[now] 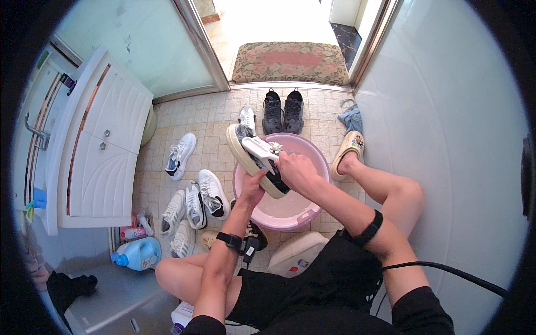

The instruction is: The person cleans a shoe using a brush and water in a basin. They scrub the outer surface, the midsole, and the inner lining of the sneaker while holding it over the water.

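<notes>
My left hand [252,187] grips a black shoe [276,183] with a thick cream sole, tilted over a pink plastic basin [325,167]. A white brush [258,148] is in my right hand [296,167], its head against the side of the shoe's upper; the bristles are hidden. Cloudy water [280,209] lies in the basin. Behind the basin stand a pair of wet-looking black shoes [273,113] and a white sneaker [247,117]. Left of the basin are several white sneakers [212,192], and one more white sneaker [181,155] lies apart from them.
A white vanity cabinet [104,167] stands at the left, with a blue detergent bottle [140,253] below it. A blue cloth [352,118] lies by the right wall. A patterned mat [289,63] lies past the door sill. A black cable [452,271] runs from my right arm.
</notes>
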### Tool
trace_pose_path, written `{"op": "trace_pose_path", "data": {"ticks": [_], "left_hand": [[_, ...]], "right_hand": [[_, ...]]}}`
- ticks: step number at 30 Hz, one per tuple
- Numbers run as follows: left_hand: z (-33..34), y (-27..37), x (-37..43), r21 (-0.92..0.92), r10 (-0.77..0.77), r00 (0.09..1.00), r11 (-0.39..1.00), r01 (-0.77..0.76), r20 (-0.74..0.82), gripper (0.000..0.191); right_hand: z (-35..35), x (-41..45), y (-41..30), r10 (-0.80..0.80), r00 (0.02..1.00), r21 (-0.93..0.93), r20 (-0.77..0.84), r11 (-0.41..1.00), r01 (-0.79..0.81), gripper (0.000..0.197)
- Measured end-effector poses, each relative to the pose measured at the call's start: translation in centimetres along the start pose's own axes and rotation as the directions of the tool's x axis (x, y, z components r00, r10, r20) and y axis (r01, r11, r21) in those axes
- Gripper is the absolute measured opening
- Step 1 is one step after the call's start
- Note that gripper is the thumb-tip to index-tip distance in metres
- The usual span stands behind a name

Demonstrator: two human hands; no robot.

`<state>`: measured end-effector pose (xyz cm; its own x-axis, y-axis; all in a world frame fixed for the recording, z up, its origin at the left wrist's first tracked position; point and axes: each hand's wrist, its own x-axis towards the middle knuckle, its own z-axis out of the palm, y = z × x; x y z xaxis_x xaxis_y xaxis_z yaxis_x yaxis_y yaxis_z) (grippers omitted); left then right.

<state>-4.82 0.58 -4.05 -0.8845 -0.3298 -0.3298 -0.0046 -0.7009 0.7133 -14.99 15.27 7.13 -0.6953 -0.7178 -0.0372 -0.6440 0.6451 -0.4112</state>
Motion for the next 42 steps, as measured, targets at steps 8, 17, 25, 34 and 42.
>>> {"op": "trace_pose_path", "data": {"ticks": [8,17,25,34,42], "left_hand": [[-2.3,0.4,0.2,-0.1,0.1,0.991,0.989,-0.108,-0.088,0.046],[0.5,-0.5,0.8,-0.085,0.044,0.991,0.995,-0.056,-0.129,0.044],[-2.1,0.7,1.3,-0.011,0.143,0.97,0.989,-0.148,-0.195,0.036],[-1.3,0.2,0.7,-0.085,0.097,0.978,0.99,-0.115,-0.186,0.048],[-3.1,0.0,2.0,-0.271,0.032,0.974,0.958,-0.094,-0.223,0.04]], "right_hand": [[1.3,-3.6,1.4,0.012,0.992,-0.005,0.128,1.0,-0.012,0.028],[2.6,-1.2,1.1,0.023,1.0,0.01,0.007,1.0,-0.023,0.027],[2.0,-4.7,2.1,0.02,0.993,-0.007,0.115,1.0,-0.02,0.027],[2.6,-1.7,1.2,0.047,0.999,0.019,-0.006,0.999,-0.046,0.026],[1.9,-4.9,1.4,-0.03,0.998,0.045,0.064,0.999,0.027,0.026]]}}
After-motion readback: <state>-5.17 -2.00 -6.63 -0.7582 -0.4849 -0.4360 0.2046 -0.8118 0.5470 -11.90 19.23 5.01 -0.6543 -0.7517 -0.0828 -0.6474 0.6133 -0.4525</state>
